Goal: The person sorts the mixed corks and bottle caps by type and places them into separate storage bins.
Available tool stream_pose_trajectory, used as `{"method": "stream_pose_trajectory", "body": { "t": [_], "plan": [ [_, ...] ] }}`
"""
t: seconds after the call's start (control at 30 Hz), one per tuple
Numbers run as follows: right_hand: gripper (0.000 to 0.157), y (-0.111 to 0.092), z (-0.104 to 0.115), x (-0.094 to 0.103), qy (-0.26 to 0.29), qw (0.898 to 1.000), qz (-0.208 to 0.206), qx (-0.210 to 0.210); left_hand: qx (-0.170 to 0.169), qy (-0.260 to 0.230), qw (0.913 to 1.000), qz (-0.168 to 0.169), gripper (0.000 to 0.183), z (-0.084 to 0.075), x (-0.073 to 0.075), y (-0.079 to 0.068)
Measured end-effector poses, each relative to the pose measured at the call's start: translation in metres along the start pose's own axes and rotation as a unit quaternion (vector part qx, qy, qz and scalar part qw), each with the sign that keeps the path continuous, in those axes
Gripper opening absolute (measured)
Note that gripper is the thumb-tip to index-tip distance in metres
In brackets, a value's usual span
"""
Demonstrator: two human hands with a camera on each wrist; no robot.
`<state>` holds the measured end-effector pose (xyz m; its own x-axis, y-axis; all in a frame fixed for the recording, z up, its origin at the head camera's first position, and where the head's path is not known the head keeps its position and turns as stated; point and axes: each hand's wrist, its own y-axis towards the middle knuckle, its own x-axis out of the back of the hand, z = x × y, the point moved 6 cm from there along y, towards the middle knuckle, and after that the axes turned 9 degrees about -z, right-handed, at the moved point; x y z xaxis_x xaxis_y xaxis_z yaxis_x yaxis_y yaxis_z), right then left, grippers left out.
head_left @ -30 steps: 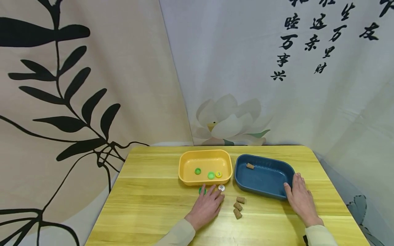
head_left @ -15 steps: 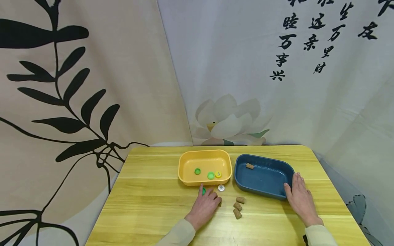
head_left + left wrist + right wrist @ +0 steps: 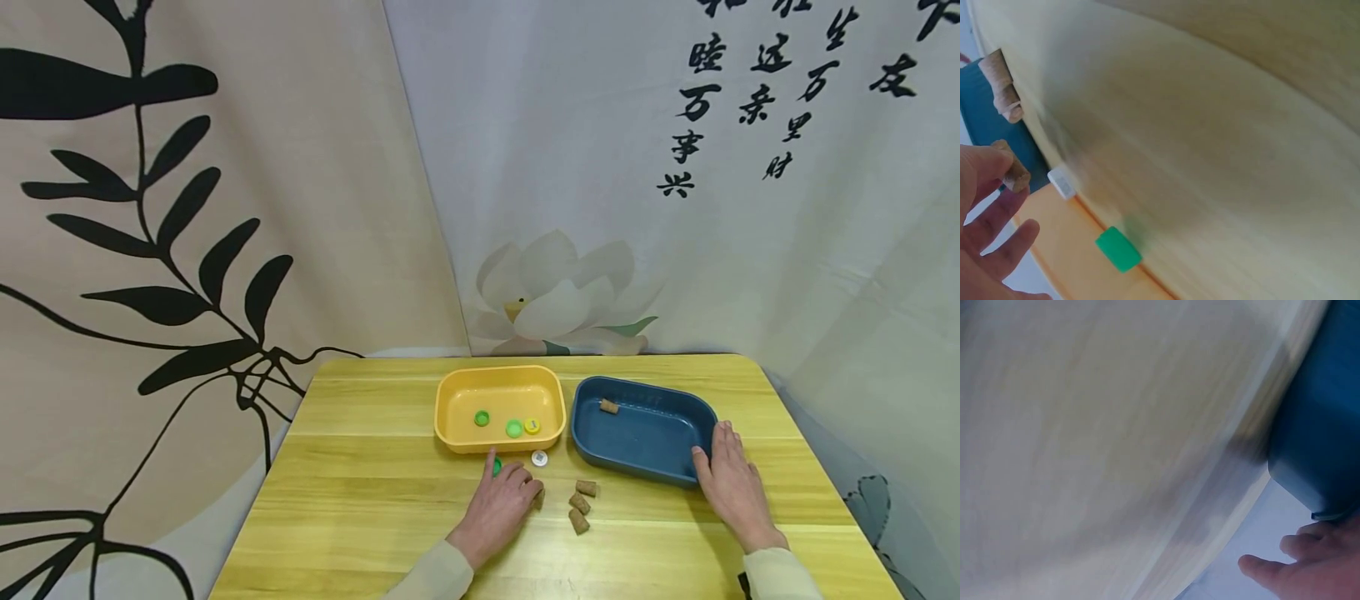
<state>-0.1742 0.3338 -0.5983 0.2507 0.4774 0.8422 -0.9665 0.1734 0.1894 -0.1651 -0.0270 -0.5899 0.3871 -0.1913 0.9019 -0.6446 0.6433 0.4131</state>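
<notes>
My left hand point(image 3: 497, 510) pinches a cork point(image 3: 1015, 174) between thumb and finger, low over the table in front of the yellow tray point(image 3: 444, 421). In the head view only the end of that cork shows beside the hand. A green bottle cap point(image 3: 1118, 249) lies near its extended finger, and a white cap point(image 3: 539, 458) sits just beyond. Three corks point(image 3: 579, 503) lie in a loose line to the right of this hand. My right hand point(image 3: 737, 492) rests with fairly straight fingers against the right end of the blue tray point(image 3: 637, 472).
Two green caps and a yellow cap point(image 3: 532, 426) lie inside the yellow tray. One cork point(image 3: 609, 406) is in the blue tray, at its left end. Both trays stand side by side on the wooden table point(image 3: 360, 500), with a printed curtain point(image 3: 337, 167) behind.
My left hand has drawn its spread fingers in, away from the white cap, and a cork now shows at its right side. My right hand and both trays have stayed put.
</notes>
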Motion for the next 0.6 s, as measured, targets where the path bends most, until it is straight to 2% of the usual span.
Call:
{"method": "stream_pose_trajectory", "body": {
  "t": [0.23,0.43,0.6],
  "plan": [
    [0.076,0.0,-0.001,-0.001,0.0,1.0,0.005,-0.001,0.01,-0.019,0.999,-0.039,0.021,0.0,0.015,0.005],
    [0.075,0.0,-0.001,-0.001,0.003,1.0,0.001,0.003,0.023,-0.03,0.9973,-0.064,0.026,0.0,0.021,0.012],
    [0.075,0.0,-0.001,-0.001,0.006,1.0,0.0,0.003,0.025,-0.038,0.9944,-0.096,0.023,-0.003,0.028,0.021]
  ]
}}
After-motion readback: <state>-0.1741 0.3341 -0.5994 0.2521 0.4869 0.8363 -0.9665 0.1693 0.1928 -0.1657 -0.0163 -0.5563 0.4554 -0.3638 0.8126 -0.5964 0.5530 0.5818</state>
